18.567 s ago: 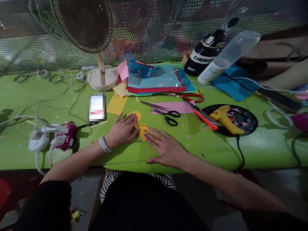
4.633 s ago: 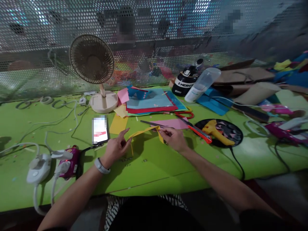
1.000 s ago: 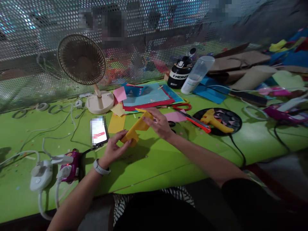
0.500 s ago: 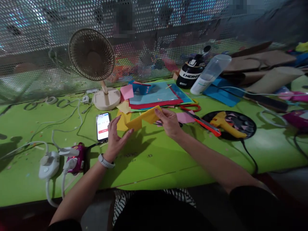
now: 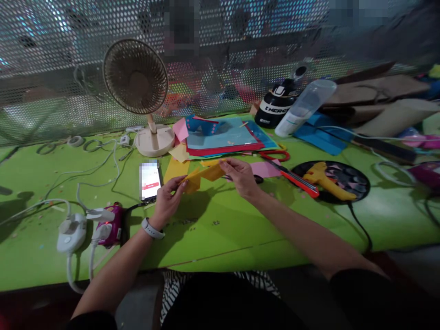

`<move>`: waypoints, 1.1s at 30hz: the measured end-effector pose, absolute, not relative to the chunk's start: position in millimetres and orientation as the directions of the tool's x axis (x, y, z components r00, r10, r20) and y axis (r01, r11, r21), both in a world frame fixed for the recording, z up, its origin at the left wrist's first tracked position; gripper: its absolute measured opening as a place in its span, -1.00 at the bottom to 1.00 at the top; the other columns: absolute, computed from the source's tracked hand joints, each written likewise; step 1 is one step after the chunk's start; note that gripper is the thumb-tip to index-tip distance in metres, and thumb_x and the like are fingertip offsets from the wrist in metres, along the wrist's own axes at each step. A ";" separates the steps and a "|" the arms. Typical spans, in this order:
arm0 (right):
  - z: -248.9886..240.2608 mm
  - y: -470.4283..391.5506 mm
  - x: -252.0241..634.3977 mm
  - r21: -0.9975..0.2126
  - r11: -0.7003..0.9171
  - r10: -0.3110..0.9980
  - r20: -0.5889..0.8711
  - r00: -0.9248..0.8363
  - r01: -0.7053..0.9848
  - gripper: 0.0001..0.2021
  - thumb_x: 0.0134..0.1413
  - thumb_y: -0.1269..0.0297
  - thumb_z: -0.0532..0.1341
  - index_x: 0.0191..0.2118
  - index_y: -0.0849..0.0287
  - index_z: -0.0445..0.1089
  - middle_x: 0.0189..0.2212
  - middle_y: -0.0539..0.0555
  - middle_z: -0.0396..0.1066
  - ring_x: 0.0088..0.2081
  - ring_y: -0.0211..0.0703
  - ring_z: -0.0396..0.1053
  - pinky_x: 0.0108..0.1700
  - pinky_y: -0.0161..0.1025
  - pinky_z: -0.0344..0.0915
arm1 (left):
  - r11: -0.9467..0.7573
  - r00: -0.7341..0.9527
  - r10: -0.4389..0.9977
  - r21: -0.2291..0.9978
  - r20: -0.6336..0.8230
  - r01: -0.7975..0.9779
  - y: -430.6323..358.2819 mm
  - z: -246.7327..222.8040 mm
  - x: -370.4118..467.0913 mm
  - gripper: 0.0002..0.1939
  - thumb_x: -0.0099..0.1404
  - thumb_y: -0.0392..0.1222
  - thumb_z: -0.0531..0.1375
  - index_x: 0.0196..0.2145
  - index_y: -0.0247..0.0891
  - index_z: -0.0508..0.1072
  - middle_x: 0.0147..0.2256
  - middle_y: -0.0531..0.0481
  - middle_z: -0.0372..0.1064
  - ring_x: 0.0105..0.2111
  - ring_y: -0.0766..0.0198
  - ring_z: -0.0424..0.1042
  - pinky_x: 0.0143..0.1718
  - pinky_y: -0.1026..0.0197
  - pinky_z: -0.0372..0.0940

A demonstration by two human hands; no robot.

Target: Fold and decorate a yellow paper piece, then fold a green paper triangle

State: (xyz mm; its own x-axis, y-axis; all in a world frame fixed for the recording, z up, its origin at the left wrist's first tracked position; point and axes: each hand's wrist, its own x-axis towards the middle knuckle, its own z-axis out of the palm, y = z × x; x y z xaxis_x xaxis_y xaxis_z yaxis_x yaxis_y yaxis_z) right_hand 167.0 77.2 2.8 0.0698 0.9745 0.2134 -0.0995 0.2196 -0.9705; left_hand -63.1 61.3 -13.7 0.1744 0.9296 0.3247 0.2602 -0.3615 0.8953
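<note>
Between my two hands, a folded strip of yellow paper (image 5: 210, 173) is held above the green table. My left hand (image 5: 169, 196), with a pale band on its wrist, pinches the strip's left end between thumb and fingers. The right end is gripped by the thumb and fingers of my right hand (image 5: 241, 176). Another yellow paper piece (image 5: 174, 169) lies on the table behind my left hand. Just past the strip, a folded blue paper piece with pink dots (image 5: 206, 126) rests on a stack of coloured sheets (image 5: 227, 137).
A phone (image 5: 150, 180) and a power strip (image 5: 112, 224) lie left, below a desk fan (image 5: 135, 75). To the right are a red cutter (image 5: 299, 181), scissors (image 5: 280, 155), a yellow glue gun (image 5: 326, 181) on a black plate, a black bottle (image 5: 275, 105) and a clear bottle (image 5: 305, 107).
My left hand has closed from spread fingers onto the left end of the yellow strip. The right hand keeps its hold, and the strip is slightly lower and tilted differently.
</note>
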 end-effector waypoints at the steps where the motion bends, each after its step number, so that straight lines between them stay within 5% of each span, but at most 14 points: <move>1: 5.3 78.3 169.6 -0.970 0.232 0.971 0.227 0.076 -0.072 -0.66 -0.11 -0.07 0.35 -0.42 0.14 0.50 -0.46 -0.02 0.34 -0.43 -0.27 0.28 -0.44 -0.34 0.25 | -0.376 0.180 0.924 0.886 0.337 0.270 61.1 -13.0 -63.1 -0.64 0.32 0.00 0.19 -0.07 -0.31 0.51 -0.22 -0.11 0.54 -0.27 0.22 0.52 -0.27 0.21 0.44; 5: 14.6 86.2 187.6 -0.951 0.287 0.958 0.287 -0.010 0.113 -0.72 -0.20 0.03 0.41 -0.48 0.16 0.52 -0.44 0.00 0.33 -0.41 -0.28 0.28 -0.45 -0.36 0.23 | -0.414 0.171 0.910 0.858 0.379 0.303 61.0 -9.7 -63.0 -0.67 0.34 -0.02 0.18 -0.07 -0.28 0.51 -0.16 -0.12 0.54 -0.24 0.21 0.52 -0.23 0.18 0.44; 8: 18.8 93.5 204.8 -0.963 0.142 0.977 0.098 -0.191 0.231 -0.68 -0.25 0.02 0.43 -0.51 0.20 0.51 -0.62 -0.06 0.27 -0.59 -0.36 0.16 -0.60 -0.39 0.07 | -0.419 0.131 0.908 0.856 0.398 0.303 62.8 -7.9 -63.1 -0.66 0.37 -0.05 0.16 0.02 -0.25 0.43 -0.09 -0.16 0.50 -0.14 0.19 0.50 -0.17 0.14 0.43; 12: 19.6 108.5 220.5 -0.997 0.014 1.000 0.012 -0.027 0.076 -0.63 -0.20 -0.03 0.41 -0.53 0.21 0.42 -0.75 -0.13 0.20 -0.72 -0.44 0.01 -0.69 -0.41 -0.08 | -0.458 0.097 0.888 0.844 0.449 0.280 65.7 -7.9 -63.7 -0.62 0.39 -0.06 0.13 0.12 -0.21 0.31 0.01 -0.20 0.42 0.01 0.14 0.43 -0.09 0.08 0.42; 15: 18.6 126.2 220.4 -0.992 0.007 0.988 -0.013 0.154 -0.125 -0.66 -0.20 0.08 0.43 -0.56 0.20 0.33 -0.71 -0.11 0.29 -0.71 -0.44 0.12 -0.68 -0.44 0.00 | -0.473 0.110 0.880 0.836 0.462 0.277 66.8 -9.9 -64.2 -0.62 0.39 -0.07 0.13 0.11 -0.22 0.29 0.01 -0.22 0.41 0.00 0.14 0.43 -0.10 0.07 0.42; 19: 18.0 154.9 205.5 -0.973 -0.077 0.985 -0.108 0.134 -0.218 -0.86 -0.03 0.31 0.33 -0.33 0.21 0.41 -0.50 0.01 0.50 -0.51 -0.33 0.42 -0.49 -0.42 0.29 | -0.506 0.154 0.863 0.816 0.482 0.279 66.1 -12.0 -64.2 -0.62 0.40 -0.11 0.12 0.13 -0.22 0.27 0.02 -0.22 0.40 0.02 0.14 0.42 -0.07 0.05 0.42; 23: 13.2 182.5 187.0 -0.994 -0.079 0.986 -0.089 0.143 -0.073 -0.74 0.01 0.43 0.27 -0.12 0.19 0.39 -0.28 0.04 0.55 -0.26 -0.28 0.50 -0.29 -0.39 0.39 | -0.571 0.220 0.821 0.755 0.527 0.323 63.9 -13.7 -63.6 -0.59 0.40 -0.15 0.13 0.17 -0.20 0.23 0.04 -0.22 0.38 0.03 0.13 0.42 -0.06 0.03 0.42; 28: -0.6 200.2 183.3 -0.985 -0.168 0.969 -0.158 0.189 0.035 -0.80 -0.08 0.44 0.32 -0.25 0.27 0.43 -0.43 0.08 0.52 -0.38 -0.21 0.49 -0.42 -0.38 0.36 | -0.618 0.285 0.787 0.701 0.548 0.357 61.4 -16.2 -63.3 -0.56 0.41 -0.16 0.11 0.21 -0.19 0.20 0.04 -0.22 0.38 0.04 0.11 0.42 -0.06 0.01 0.43; 33: -6.8 190.2 200.5 -0.987 -0.127 0.970 -0.103 0.219 0.098 -0.72 -0.07 0.40 0.29 -0.15 0.21 0.43 -0.33 0.04 0.53 -0.34 -0.25 0.48 -0.30 -0.34 0.39 | -0.644 0.322 0.765 0.666 0.558 0.376 62.5 -18.5 -63.1 -0.56 0.40 -0.17 0.13 0.20 -0.20 0.22 0.06 -0.23 0.38 0.00 0.11 0.44 -0.07 0.01 0.45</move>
